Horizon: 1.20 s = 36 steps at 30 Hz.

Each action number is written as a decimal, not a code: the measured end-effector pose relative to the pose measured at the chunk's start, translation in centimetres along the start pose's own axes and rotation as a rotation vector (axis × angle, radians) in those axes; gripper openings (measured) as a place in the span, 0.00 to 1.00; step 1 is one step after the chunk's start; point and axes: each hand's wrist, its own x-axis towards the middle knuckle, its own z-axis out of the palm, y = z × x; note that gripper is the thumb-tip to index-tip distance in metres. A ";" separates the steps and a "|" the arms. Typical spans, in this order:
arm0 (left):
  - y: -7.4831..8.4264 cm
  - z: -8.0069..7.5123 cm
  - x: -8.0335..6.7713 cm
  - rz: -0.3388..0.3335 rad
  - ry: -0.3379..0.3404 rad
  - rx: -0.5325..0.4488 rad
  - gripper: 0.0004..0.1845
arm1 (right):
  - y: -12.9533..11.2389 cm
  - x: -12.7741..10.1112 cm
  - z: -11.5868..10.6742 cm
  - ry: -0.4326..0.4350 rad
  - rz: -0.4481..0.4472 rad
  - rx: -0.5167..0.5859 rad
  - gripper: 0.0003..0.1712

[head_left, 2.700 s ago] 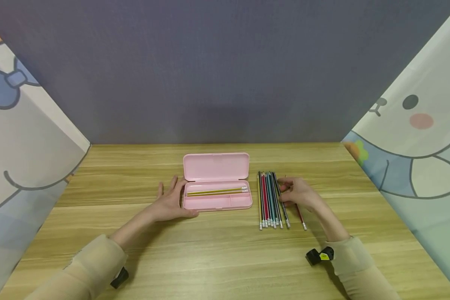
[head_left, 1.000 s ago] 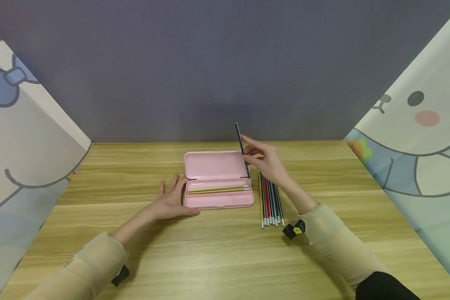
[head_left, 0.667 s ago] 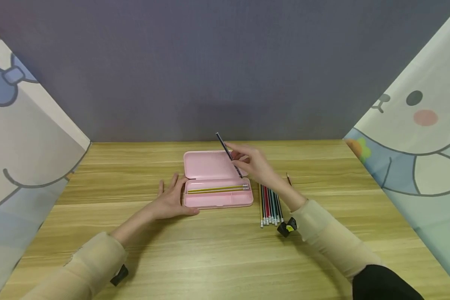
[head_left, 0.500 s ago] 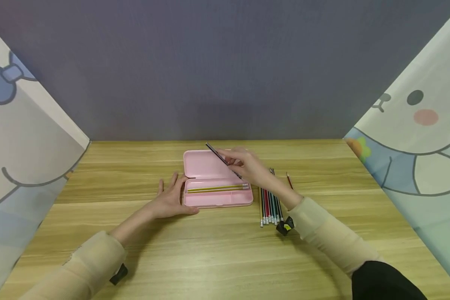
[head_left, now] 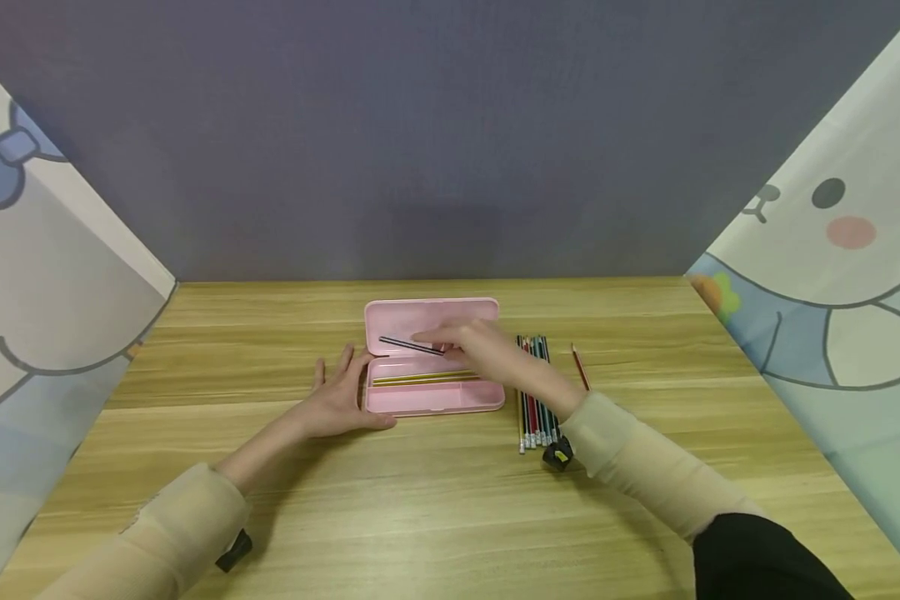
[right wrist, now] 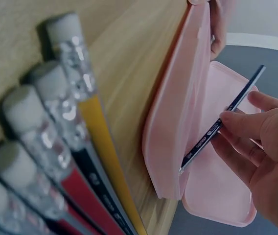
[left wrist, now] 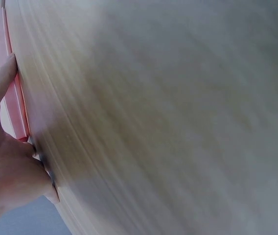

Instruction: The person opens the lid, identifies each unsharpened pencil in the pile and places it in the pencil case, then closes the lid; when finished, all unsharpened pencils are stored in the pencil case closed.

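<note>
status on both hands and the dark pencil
Right hand pinching dark pencil over open pink case. Left hand spread against case's left end. Two yellow pencils lying in back compartment.

Booth-like tabletop bay: wood-grain tabletop (head_left: pixel 420 508), plain dark-grey back panel (head_left: pixel 435 142), cartoon-printed left panel (head_left: pixel 63 258) and cartoon-printed right panel (head_left: pixel 855 287) flanking it. Home, office or lab: cannot tell.

The bare left hand (head_left: pixel 336 406) had its fingers spread wide and its thumb out straight. The bare right hand (head_left: pixel 476 344) was farther forward, its thumb and fingers bent in a pinch. Both arms (head_left: pixel 258 458) were stretched out in beige cloth sleeves (head_left: pixel 652 467).
</note>
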 end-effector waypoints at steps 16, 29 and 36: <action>-0.3 0.1 -0.1 0.006 0.007 -0.003 0.52 | -0.8 0.5 2.0 -0.070 0.024 -0.159 0.21; -0.2 0.0 -0.1 0.001 0.008 -0.001 0.52 | -0.2 -0.4 1.1 0.021 0.042 0.023 0.15; 0.0 -0.1 -0.1 0.006 0.003 -0.004 0.53 | 0.6 -2.1 -0.1 0.114 0.077 0.188 0.15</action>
